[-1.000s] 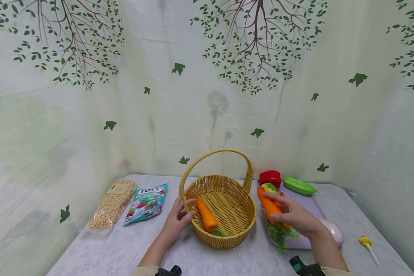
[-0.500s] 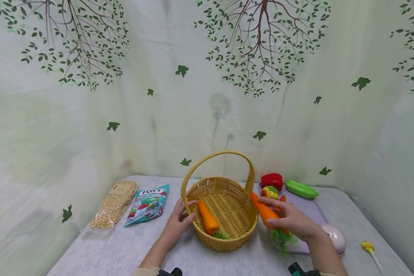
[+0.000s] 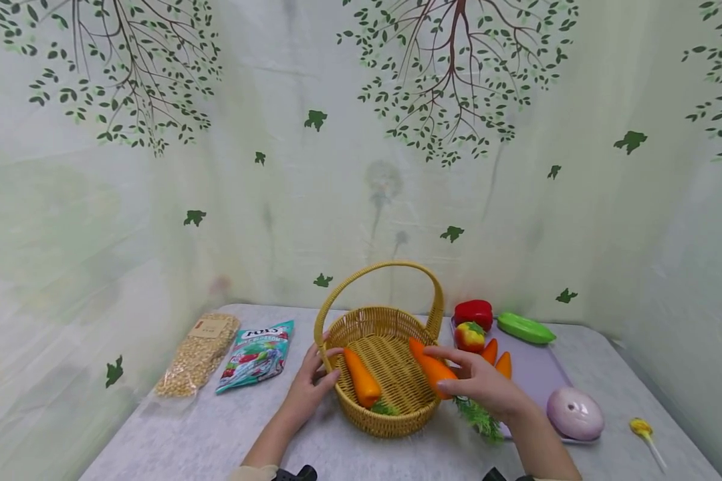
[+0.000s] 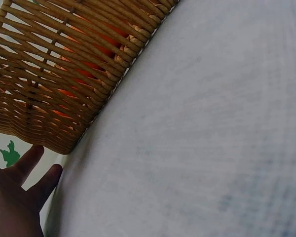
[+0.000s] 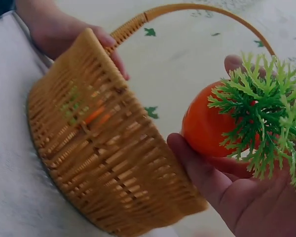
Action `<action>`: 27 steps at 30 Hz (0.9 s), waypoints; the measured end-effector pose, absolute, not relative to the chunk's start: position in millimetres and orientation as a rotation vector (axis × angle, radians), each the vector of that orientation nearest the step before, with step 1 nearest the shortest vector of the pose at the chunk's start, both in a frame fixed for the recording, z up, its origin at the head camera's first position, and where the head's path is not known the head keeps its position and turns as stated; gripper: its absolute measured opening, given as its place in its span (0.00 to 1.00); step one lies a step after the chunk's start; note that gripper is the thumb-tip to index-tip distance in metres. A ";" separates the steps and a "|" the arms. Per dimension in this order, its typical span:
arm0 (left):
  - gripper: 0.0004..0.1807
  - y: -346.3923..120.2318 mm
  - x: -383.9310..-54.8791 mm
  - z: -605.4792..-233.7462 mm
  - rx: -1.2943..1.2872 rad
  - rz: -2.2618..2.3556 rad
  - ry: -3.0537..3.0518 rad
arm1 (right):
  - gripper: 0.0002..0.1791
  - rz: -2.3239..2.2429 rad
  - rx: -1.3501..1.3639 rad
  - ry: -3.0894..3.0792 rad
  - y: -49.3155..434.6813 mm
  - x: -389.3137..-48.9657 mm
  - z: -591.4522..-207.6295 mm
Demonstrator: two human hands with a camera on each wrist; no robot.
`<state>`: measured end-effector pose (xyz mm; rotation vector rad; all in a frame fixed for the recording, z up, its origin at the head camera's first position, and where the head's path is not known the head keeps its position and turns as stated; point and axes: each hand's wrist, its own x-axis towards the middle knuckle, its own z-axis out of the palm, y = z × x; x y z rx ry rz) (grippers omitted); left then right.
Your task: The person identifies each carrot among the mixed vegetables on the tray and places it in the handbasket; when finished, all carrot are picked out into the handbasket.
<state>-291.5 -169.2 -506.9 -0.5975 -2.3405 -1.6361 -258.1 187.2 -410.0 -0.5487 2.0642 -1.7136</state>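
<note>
A woven wicker basket with a tall arched handle stands on the table. My left hand holds its left rim beside the foot of the handle, a finger reaching over the edge. An orange carrot lies inside along the left wall, green top toward me. My right hand pinches another carrot between thumb and fingers over the basket's right rim, tip pointing inward. Its leafy green top hangs toward the wrist in the right wrist view. The left wrist view shows the basket's outer weave up close.
Right of the basket, a lilac tray bears two orange tips, a yellow-red pepper, a red pepper, a green vegetable and a purple onion. A lollipop, kernel bag and candy bag lie outward.
My right hand has lifted the carrot off the tray and carried it left to over the basket's rim. The onion and orange tips are now uncovered. My left hand stays on the basket.
</note>
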 end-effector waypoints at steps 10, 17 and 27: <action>0.21 -169.1 -291.2 -507.4 -0.597 -1.616 -2.343 | 0.31 -1.661 -0.529 2.166 156.5 -255.8 -412.5; 0.22 -169.2 -291.2 -505.5 -0.604 -1.614 -2.343 | 0.29 -1.536 -0.542 2.325 135.9 -268.2 -413.1; 0.22 -167.9 -290.9 -505.1 -0.599 -1.616 -2.357 | 0.25 -1.403 -0.584 2.444 114.3 -291.5 -422.1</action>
